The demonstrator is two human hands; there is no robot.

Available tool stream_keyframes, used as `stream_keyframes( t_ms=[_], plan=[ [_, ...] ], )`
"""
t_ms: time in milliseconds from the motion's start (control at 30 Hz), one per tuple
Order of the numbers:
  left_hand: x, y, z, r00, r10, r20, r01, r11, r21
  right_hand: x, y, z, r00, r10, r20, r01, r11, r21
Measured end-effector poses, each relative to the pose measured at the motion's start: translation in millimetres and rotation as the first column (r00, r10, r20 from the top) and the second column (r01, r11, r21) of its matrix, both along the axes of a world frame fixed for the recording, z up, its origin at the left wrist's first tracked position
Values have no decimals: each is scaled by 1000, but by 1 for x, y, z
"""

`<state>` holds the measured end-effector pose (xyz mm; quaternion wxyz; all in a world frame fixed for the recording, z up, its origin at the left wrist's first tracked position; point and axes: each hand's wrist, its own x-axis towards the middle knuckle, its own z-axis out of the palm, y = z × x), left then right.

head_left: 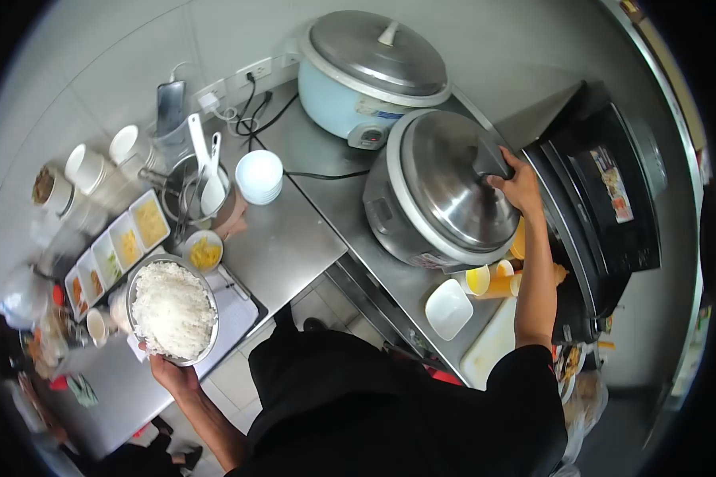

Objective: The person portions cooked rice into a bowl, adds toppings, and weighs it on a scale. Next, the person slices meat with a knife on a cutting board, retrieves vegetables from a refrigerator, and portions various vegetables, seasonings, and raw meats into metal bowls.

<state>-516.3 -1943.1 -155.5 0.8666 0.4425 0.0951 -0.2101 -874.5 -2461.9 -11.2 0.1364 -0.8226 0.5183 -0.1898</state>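
Note:
My left hand grips the lower edge of a round metal bowl heaped with white cooked rice. The bowl hangs over the left counter, close to the small sauce and topping containers. On the other side, my right hand is closed around the dark handle of a domed steel lid. That lid sits on a large grey rice cooker, and it looks seated on the rim. The inside of the cooker is hidden.
Behind stands a light-blue rice cooker. Stacked white bowls, a pot with white spoons, paper cups and a topping tray line the left. A white dish and black appliance stand right. Black cords cross the counter.

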Motion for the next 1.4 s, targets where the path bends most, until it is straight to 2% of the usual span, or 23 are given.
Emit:
stream_keyframes(
  t_ms=[67,100,133,200,267,300,333,433,467,567,633,667,700,767,800,867,933,1033,1067,1233,1300,1367,1400],
  plan=[
    [-34,11,14,997,71,38,-73,996,52,-23,-26,-16,990,127,-54,-133,983,-128],
    [-43,27,5,995,90,45,-89,996,-24,-21,-25,-21,986,132,-105,-148,975,-165],
    [-59,41,0,986,165,24,-165,986,15,-19,-24,-25,979,133,-156,-163,966,-202],
    [-85,65,-1,962,274,11,-274,960,59,10,39,6,958,72,-277,-197,869,-454],
    [-111,94,-7,944,328,25,-329,942,67,30,69,0,981,176,-87,-191,751,-632],
    [-125,106,-8,940,340,29,-341,937,76,41,79,-21,920,335,203,-206,855,-476],
    [-133,115,-10,941,338,28,-340,937,79,56,104,-39,872,412,266,-295,874,-385],
    [-152,143,-13,925,381,-13,-378,921,90,106,186,-104,789,596,152,-598,801,-40],
    [-173,168,-15,868,495,-38,-490,867,92,156,231,-132,692,688,217,-714,696,71],
    [-189,196,-23,737,659,-150,-649,752,112,203,315,-164,577,762,293,-809,486,331],
    [-198,230,-26,647,738,-190,-740,668,76,226,388,-162,453,847,279,-846,309,435],
    [-206,248,-35,637,764,-102,-764,643,55,236,429,-163,335,900,277,-878,192,438],
    [-215,271,-32,608,780,-147,-792,608,-47,240,470,-163,231,935,268,-895,96,436],
    [-232,322,-34,524,834,-173,-849,527,-30,257,547,-173,-68,970,235,-881,-169,442],
    [-225,303,-40,489,859,-154,-868,497,17,281,541,-178,-150,964,221,-842,-241,482],
    [-245,356,-79,423,895,-140,-902,431,31,295,617,-184,-312,939,144,-800,-341,493],
    [-251,391,-77,345,929,-133,-931,356,76,317,679,-200,-458,885,86,-759,-439,481],
    [-260,413,-81,191,969,-155,-978,201,52,344,747,-207,-600,800,3,-709,-533,462],
    [-263,429,-85,142,975,-170,-988,151,43,353,777,-215,-660,751,11,-686,-608,400],
    [-268,485,-83,-89,979,-182,-996,-89,4,381,890,-231,-781,624,-12,-566,-701,434],
    [-273,506,-102,-121,983,-138,-992,-123,-3,392,928,-238,-820,572,-25,-520,-726,450],
    [-270,533,-117,-237,965,-114,-971,-235,31,407,972,-248,-849,528,-29,-471,-730,495],
    [-262,552,-107,-267,953,-143,-964,-261,54,417,992,-257,-866,498,-35,-448,-744,495]
  ],
)
